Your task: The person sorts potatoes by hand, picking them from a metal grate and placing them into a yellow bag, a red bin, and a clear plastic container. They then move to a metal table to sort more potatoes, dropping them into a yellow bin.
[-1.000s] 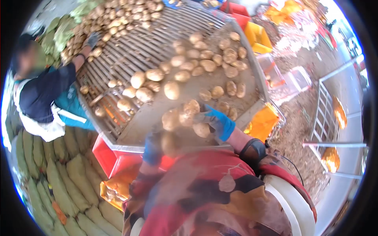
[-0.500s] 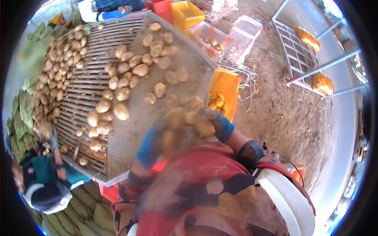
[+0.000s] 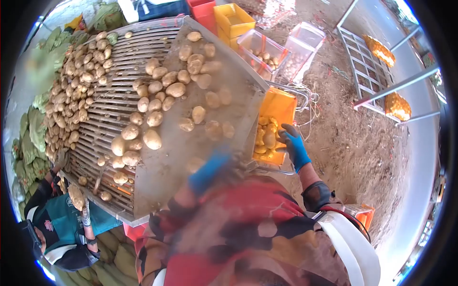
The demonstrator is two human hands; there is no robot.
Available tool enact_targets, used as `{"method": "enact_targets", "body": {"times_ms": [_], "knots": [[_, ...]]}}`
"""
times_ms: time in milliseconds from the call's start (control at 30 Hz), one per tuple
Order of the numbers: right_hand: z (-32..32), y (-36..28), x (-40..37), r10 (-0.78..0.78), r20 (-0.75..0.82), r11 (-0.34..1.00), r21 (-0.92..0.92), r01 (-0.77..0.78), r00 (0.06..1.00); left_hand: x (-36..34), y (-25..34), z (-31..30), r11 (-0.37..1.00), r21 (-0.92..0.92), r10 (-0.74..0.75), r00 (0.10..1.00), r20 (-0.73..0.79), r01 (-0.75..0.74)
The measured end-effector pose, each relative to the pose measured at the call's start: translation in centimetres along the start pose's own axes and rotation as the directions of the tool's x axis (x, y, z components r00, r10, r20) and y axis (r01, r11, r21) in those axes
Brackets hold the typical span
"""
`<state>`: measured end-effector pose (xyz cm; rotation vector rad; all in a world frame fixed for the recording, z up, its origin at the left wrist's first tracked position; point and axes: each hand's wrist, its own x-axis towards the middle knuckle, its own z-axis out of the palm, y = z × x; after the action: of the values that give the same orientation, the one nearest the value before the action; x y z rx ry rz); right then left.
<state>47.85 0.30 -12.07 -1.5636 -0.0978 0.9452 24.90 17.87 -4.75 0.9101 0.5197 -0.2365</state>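
Note:
My right hand, in a blue and dark glove, is above the right edge of an orange crate. Its fingers are spread, with no potato between them. Inside the crate lie several yellow-lit potatoes, just left of my fingertips. My left hand, gloved the same way, is smeared by motion over the near edge of the metal sorting table; its fingers cannot be made out. Loose potatoes lie on the table beyond it.
A potato heap covers the slatted left part. At lower left a co-worker has a hand by a large potato. Yellow crates and a clear-sided crate stand beyond; a metal rack is at right.
Several potatoes that were between my hands are no longer there. My right hand has moved right to the crate and opened; my left hand has shifted right. The co-worker's arm moved.

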Motion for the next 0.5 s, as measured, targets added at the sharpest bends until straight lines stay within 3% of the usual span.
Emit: {"method": "enact_targets", "body": {"times_ms": [33, 67, 100, 133, 200, 233, 267, 300, 333, 400, 500], "knots": [[0.7, 0.1, 1.6, -0.093, 0.063, 0.995, -0.019, 0.095, 0.994, -0.9, -0.1, -0.5, 0.993, 0.118, 0.011, 0.999, -0.042, -0.006], [1.2, 0.0, 3.1, -0.184, 0.128, 0.981, -0.031, 0.189, 0.975, -1.8, -0.9, -1.1, 0.991, 0.128, 0.058, 0.993, -0.102, -0.045], [3.0, -1.6, 3.4, -0.152, 0.126, 0.983, -0.089, 0.163, 0.98, -2.7, -2.3, -1.9, 0.987, 0.138, 0.105, 0.981, -0.163, -0.082], [4.7, -2.0, 4.8, -0.215, 0.157, 0.962, -0.136, 0.236, 0.964, -3.6, -2.9, -2.4, 0.981, 0.151, 0.151, 0.963, -0.222, -0.119], [8.2, -2.6, 7.9, -0.331, 0.229, 0.9, -0.214, 0.379, 0.916, -5.7, -3.1, -3.0, 0.984, 0.149, 0.139, 0.934, -0.328, -0.095], [10.1, -3.5, 9.3, -0.502, 0.255, 0.697, -0.447, 0.561, 0.827, -6.8, -3.3, -3.2, 0.986, 0.145, 0.132, 0.915, -0.382, -0.082], [12.1, -4.3, 10.7, -0.637, 0.325, 0.409, -0.627, 0.664, 0.699, -7.7, -3.7, -3.5, 0.985, 0.149, 0.14, 0.886, -0.442, -0.081], [13.8, -4.8, 11.6, -0.719, 0.43, 0.071, -0.736, 0.673, 0.545, -8.5, -4.3, -3.8, 0.985, 0.152, 0.147, 0.853, -0.5, -0.081], [15.3, -5.2, 12.0, -0.685, 0.458, 0.049, -0.747, 0.663, 0.567, -9.4, -5.0, -4.2, 0.985, 0.153, 0.153, 0.817, -0.556, -0.081], [17.6, -5.7, 12.4, -0.612, 0.508, -0.002, -0.767, 0.642, 0.606, -10.2, -9.6, -7.7, 0.858, 0.508, 0.384, 0.746, -0.544, -0.071], [19.7, -4.0, 12.9, -0.597, 0.545, -0.067, -0.766, 0.64, 0.589, -11.0, -9.3, -6.5, 0.409, 0.898, 0.691, 0.587, -0.422, 0.164]]}}
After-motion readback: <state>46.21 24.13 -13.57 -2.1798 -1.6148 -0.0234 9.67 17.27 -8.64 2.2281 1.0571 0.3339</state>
